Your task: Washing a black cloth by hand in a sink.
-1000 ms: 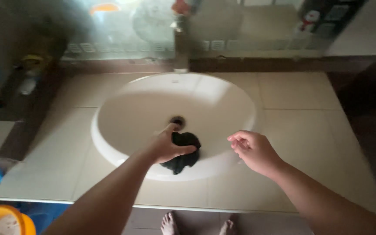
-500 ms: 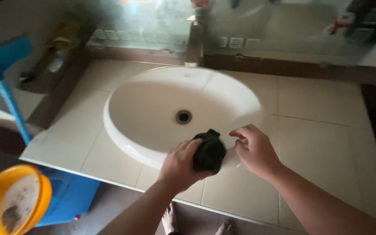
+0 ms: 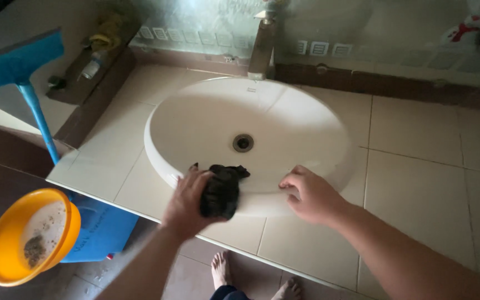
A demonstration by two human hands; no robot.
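The tiled counter (image 3: 418,183) spreads out around the white oval sink (image 3: 206,119), pale beige tiles running off the right edge of view past the sink. Behind the sink a mirror (image 3: 362,22) rises from a dark ledge, but only its lower strip shows, dim and hazy, and the small red and white figure reflected far to the right of the sink is too blurred to make out. The metal tap (image 3: 262,47) stands at the back rim of the sink, its top cut off by the frame. To the left of the sink a blue-handled squeegee (image 3: 26,78) leans, its head partly out of view. Below and left of the sink, off the counter, sits a blue container (image 3: 98,230), and an orange basin (image 3: 6,244) with some dark grit in it. The drain (image 3: 243,143) sits near the middle of the sink.

The left hand (image 3: 187,203) reaches in from below, forearm angled up toward the sink's front rim, fingers curled around a dark cloth (image 3: 221,190) and pressing it against that rim. The cloth is bunched, and its folds are hard to read in the gloom. The right hand (image 3: 309,194) rests just right of the cloth on the same rim, fingers bent and held loosely together, holding nothing. Two bare feet (image 3: 251,278) show on the floor below the sink.
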